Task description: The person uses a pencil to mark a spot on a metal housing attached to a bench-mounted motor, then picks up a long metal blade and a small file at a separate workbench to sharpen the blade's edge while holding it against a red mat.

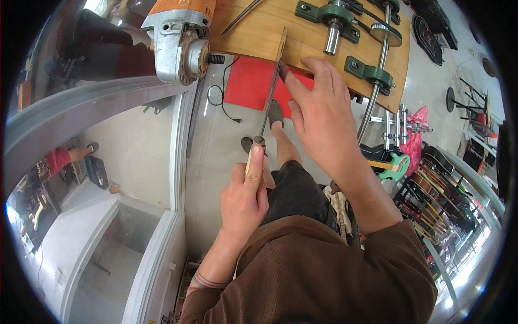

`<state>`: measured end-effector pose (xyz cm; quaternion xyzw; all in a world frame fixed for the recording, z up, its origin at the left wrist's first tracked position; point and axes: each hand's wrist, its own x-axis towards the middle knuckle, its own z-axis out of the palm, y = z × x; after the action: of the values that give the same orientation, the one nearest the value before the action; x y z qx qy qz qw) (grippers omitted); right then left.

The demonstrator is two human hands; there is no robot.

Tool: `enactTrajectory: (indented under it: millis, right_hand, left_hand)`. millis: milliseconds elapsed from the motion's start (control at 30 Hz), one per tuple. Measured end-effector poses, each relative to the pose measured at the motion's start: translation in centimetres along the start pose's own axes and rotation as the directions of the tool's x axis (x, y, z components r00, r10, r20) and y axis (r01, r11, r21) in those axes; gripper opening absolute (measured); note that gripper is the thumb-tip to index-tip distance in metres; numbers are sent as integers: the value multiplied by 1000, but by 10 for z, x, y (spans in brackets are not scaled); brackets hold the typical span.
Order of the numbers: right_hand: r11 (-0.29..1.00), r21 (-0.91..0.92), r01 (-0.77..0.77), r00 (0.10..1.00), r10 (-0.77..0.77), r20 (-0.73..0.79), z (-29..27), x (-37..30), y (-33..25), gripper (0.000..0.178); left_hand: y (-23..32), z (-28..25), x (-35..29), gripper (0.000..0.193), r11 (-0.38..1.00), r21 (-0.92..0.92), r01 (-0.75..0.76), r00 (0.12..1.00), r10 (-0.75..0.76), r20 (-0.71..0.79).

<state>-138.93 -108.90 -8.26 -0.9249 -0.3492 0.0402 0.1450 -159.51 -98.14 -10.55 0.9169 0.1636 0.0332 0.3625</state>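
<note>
My left hand (244,202) is closed round the handle of a file (273,81), its forefinger stretched along the handle. The long narrow blade points away from me, its tip over the wooden workbench top (256,40). My right hand (324,110) is held with its fingers apart beside the blade, at the bench's near edge. Its forefinger tip is close to the blade; whether it touches is not clear. To the left is an orange and grey power tool (183,40) with a bare threaded spindle.
Green bearing blocks (369,74), steel shafts (372,105) and a pulley (386,34) are mounted on the bench's right. A dark rod (240,17) lies at the far left. Below are a red mat (245,81) and a black cord (216,96). Guitars (396,166) stand on the right, glass-fronted frames (181,146) left.
</note>
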Motion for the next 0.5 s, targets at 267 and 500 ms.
enactTrajectory:
  millis: [267, 500]
  right_hand:
    - [1000, -7, 1, 1000, -1, 17, 0, 0, 0, 61]
    - [1000, -18, 1, 1000, -1, 2, 1, 1, 2, 59]
  left_hand:
    - [-1, 1, -3, 83, 1000, 7, -9, 1000, 9, -23]
    - [5, -6, 12, 78, 999, 6, 44, 996, -44, 74]
